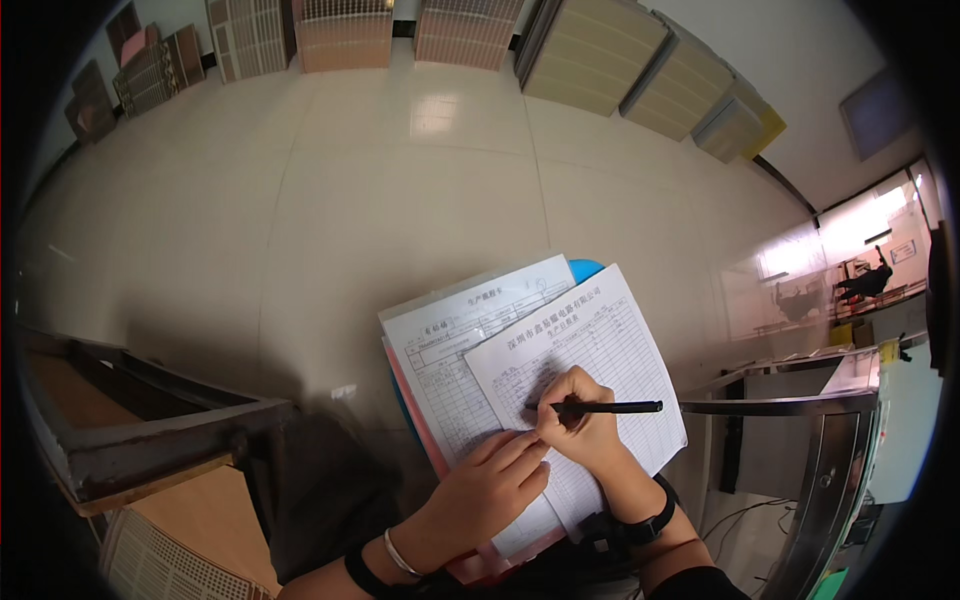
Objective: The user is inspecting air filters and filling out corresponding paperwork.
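Gripped in the right hand [585, 428] as for writing, blunt end toward the right of the frame: a black pen [625, 407], nib hard to make out. Under it, at lower centre, a white top sheet [635, 365] with a ruled grid, partly handwritten. Laid over its lower left part, pressing rather than grasping: the left hand [488, 488], close against the right. Beneath, showing to the left, a second form [430, 372], then a pink sheet [404, 386] and a blue board [586, 268]; support below not visible. Liable, by judgement, to skid or twist under a push from the pen, being overlapped askew and pinned mainly on one side; liable also to smear if rubbed while wet. Farther out, metal frame [170, 455] at lower left, metal cabinet [835, 445] at lower right, tiled floor [380, 200] above, stacked panels [600, 58] along the top.
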